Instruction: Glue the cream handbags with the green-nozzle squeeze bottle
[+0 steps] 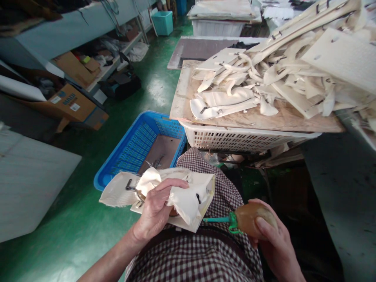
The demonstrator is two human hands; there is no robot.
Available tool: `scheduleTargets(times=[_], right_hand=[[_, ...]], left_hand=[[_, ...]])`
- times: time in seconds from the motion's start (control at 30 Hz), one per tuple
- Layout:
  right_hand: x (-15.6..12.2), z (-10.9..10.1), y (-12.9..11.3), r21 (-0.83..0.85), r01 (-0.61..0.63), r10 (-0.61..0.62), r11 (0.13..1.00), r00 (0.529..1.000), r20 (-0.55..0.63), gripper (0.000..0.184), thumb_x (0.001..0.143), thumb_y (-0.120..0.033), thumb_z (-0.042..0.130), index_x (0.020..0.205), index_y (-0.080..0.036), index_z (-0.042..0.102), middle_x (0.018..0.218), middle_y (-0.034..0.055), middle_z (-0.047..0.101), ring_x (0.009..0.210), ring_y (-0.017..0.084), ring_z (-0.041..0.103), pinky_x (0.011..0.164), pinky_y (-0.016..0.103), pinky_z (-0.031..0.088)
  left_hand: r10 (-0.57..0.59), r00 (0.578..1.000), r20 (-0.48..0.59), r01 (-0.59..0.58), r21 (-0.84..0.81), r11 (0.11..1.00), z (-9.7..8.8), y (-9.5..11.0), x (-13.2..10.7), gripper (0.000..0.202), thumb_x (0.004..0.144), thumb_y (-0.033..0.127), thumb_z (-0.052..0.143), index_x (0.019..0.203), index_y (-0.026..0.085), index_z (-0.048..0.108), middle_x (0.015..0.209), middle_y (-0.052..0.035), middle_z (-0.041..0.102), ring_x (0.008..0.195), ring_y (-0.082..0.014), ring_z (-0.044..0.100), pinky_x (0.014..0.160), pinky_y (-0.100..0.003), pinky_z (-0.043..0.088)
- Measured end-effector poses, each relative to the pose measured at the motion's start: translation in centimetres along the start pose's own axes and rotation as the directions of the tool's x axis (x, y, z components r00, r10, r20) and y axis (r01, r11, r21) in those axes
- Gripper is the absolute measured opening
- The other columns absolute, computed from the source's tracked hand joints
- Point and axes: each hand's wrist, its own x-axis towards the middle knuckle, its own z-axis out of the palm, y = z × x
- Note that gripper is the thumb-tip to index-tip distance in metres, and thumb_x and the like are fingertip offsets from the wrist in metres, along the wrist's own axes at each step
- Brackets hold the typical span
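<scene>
My left hand [160,201] is closed around a cream fabric piece [202,196] with a stiff flat panel, frayed edges and a metal clasp [134,192] at its left side. The piece rests over my lap, on a checked apron [202,258]. What lies under my palm is hidden. In my right hand [273,235] is a soft brown squeeze bottle [254,219], gripped between thumb and fingers. Its thin teal nozzle [216,220] points left, its tip close to the panel's lower right edge. Green string or tape is wound round the nozzle's base.
A blue plastic basket [117,156] stands on the green floor at front left. Ahead to the right, a wooden board [182,102] on a white crate [249,141] bears a heap of similar cream pieces [226,103]. Cardboard boxes [75,103] sit below the left bench.
</scene>
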Motion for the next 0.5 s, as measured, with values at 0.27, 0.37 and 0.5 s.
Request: scheduleTargets(times=[0.27, 0.37, 0.5], right_hand=[[-0.67, -0.38, -0.66, -0.213, 0.110, -0.115, 0.971, 0.993, -0.011, 0.052, 0.074, -0.048, 0.080, 0.118, -0.024, 0.067, 0.093, 0.0057, 0.070, 0.066, 0.022, 0.060, 0.048, 0.027, 0.047], [-0.53, -0.20, -0.64, -0.106, 0.063, -0.067, 0.992, 0.997, -0.037, 0.057, 0.073, -0.047, 0.082, 0.121, -0.023, 0.064, 0.089, 0.0036, 0.068, 0.058, 0.017, 0.055, 0.043, 0.026, 0.044], [-0.38, 0.38, -0.18, 0.151, -0.005, 0.010, 0.989, 0.999, -0.035, 0.055, 0.073, -0.042, 0.083, 0.120, -0.021, 0.064, 0.077, 0.0016, 0.067, 0.049, 0.012, 0.050, 0.040, 0.022, 0.042]], left_hand=[[-0.176, 0.984, -0.029, 0.171, -0.125, 0.977, 0.10, -0.24, -0.40, 0.017, 0.076, 0.033, 0.073, 0.079, 0.020, 0.083, 0.101, -0.0097, 0.074, 0.094, -0.0215, 0.068, 0.079, -0.022, 0.056], [-0.184, 0.982, -0.038, 0.178, -0.134, 0.975, 0.22, -0.14, -0.47, 0.017, 0.076, 0.033, 0.073, 0.079, 0.020, 0.083, 0.101, -0.0097, 0.073, 0.095, -0.0219, 0.068, 0.079, -0.022, 0.056], [-0.105, 0.994, -0.041, 0.101, -0.094, 0.990, -0.03, 0.13, -0.67, 0.023, 0.077, 0.039, 0.073, 0.079, 0.018, 0.082, 0.099, -0.0110, 0.073, 0.094, -0.0226, 0.068, 0.081, -0.024, 0.056]])
